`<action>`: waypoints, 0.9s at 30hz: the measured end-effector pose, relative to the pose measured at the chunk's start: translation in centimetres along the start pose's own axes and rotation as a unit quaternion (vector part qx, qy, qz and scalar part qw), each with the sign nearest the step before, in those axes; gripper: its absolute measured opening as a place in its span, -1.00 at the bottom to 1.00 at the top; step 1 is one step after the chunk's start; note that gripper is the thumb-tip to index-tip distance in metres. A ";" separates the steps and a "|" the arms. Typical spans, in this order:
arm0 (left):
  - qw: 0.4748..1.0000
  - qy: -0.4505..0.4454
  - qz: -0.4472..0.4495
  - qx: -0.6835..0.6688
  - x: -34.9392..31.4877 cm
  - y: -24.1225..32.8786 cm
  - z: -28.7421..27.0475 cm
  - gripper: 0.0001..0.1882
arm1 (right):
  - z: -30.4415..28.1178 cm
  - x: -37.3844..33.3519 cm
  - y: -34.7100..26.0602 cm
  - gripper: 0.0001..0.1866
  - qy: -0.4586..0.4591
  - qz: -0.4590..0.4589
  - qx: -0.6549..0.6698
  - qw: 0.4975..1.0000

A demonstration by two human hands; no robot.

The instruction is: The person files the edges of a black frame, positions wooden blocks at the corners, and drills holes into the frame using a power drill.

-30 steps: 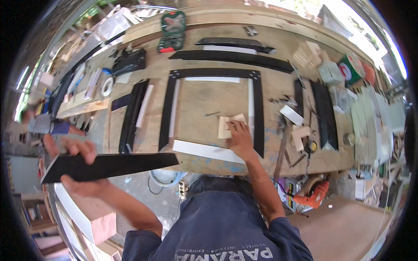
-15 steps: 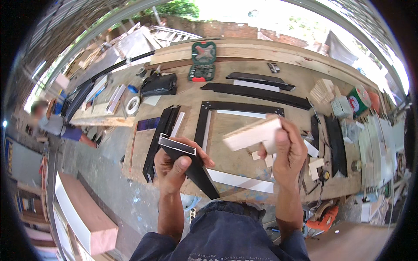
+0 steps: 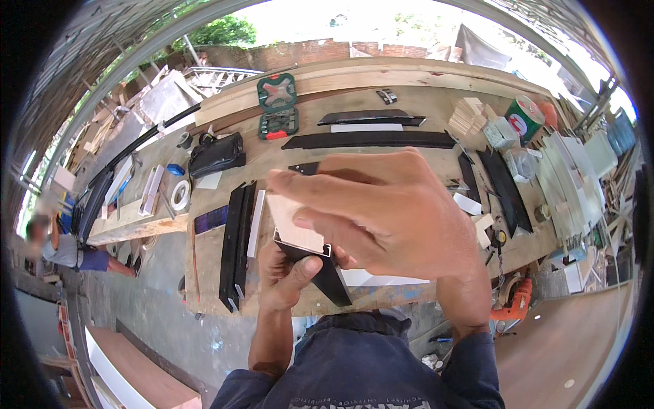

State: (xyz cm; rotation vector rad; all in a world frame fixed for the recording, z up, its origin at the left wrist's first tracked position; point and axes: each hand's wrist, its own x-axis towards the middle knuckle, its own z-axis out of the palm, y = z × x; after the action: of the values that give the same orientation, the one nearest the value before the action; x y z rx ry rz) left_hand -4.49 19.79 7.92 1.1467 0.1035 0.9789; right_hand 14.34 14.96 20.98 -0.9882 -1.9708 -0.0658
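My left hand (image 3: 281, 278) is closed round a black hollow profile (image 3: 325, 281), its pale-edged open end tilted up. Above it my right hand (image 3: 398, 215) is closed on a pale wooden corner block (image 3: 289, 219). The block's lower end meets the mouth of the profile; how deep it sits inside I cannot tell. The back of my right hand hides the block's other arm and most of the black frame (image 3: 303, 168) on the table behind. A white strip (image 3: 381, 279) lies on the table below my right hand.
Black mitred strips (image 3: 368, 140) lie across the workbench, with more black lengths (image 3: 236, 249) at left. An open green tool case (image 3: 278, 109) stands at the back. Wood blocks (image 3: 471, 117) and a green can (image 3: 524, 117) are at right. A person (image 3: 68, 249) stands far left.
My right hand has moved left and brought the wooden block onto the profile's open end. My left hand keeps its hold on the profile. The whole view has shifted.
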 end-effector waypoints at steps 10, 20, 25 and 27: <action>0.999 0.025 -0.035 0.030 0.5 -0.4 -0.5 -0.26 | 0.0 0.1 -0.9 -0.51 -0.075 0.032 -0.075 0.994; 0.997 -0.014 0.006 0.070 1.0 -0.8 -0.6 -0.36 | -0.2 -0.4 -2.0 -0.44 -0.135 0.075 -0.075 0.985; 0.995 -0.041 0.027 0.085 1.1 -1.1 -1.2 -0.30 | 0.3 -1.0 -2.6 -0.42 -0.128 0.058 -0.103 0.985; 0.995 -0.050 0.030 0.076 1.1 -1.1 -0.8 -0.29 | 0.1 -1.1 -3.1 -0.40 -0.145 0.071 -0.111 0.981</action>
State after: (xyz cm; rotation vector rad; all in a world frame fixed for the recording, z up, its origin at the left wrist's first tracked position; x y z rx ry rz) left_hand -3.64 21.09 7.13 1.3427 0.0651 0.9775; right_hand 12.56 12.22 21.10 -1.3450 -2.1836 -0.0665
